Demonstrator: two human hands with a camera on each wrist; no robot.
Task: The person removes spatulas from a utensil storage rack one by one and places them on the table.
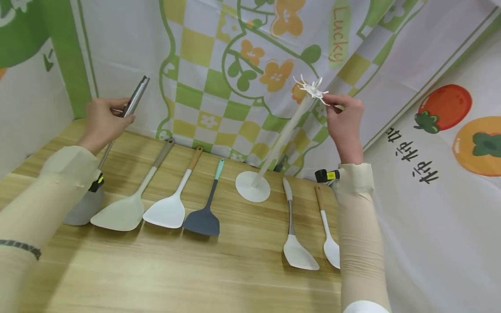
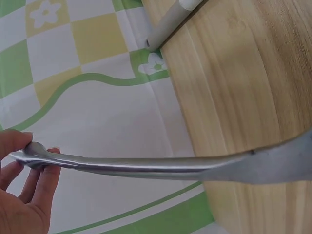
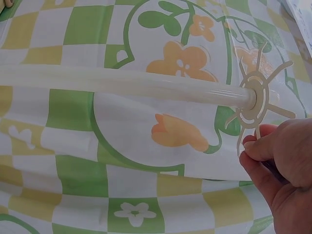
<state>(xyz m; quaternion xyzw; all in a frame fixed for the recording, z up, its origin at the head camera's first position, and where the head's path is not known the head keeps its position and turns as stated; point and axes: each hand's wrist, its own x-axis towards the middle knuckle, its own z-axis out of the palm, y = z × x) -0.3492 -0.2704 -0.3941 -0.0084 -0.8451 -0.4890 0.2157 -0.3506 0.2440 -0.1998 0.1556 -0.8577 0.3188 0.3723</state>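
Note:
My left hand (image 1: 105, 121) pinches the shiny metal handle (image 2: 141, 166) of a grey spatula (image 1: 84, 211) near its top end. The handle slants upward, and the blade, partly behind my wrist, lies low over the table's left side. Far to the right, my right hand (image 1: 346, 119) pinches one prong of the white hook ring (image 3: 253, 95) between thumb and fingers. That ring tops the pole (image 1: 279, 139) of a white utensil stand, whose round base (image 1: 246, 191) sits near the table's back edge. Nothing hangs from the hooks.
On the wooden table (image 1: 195, 274) lie a beige spatula (image 1: 121, 213), a white spatula (image 1: 168, 211) and a dark grey spatula (image 1: 203, 221), left of the stand. To its right lie a cream spatula (image 1: 299, 254) and a white spoon-like utensil (image 1: 332, 252). A patterned curtain (image 1: 219, 87) hangs behind.

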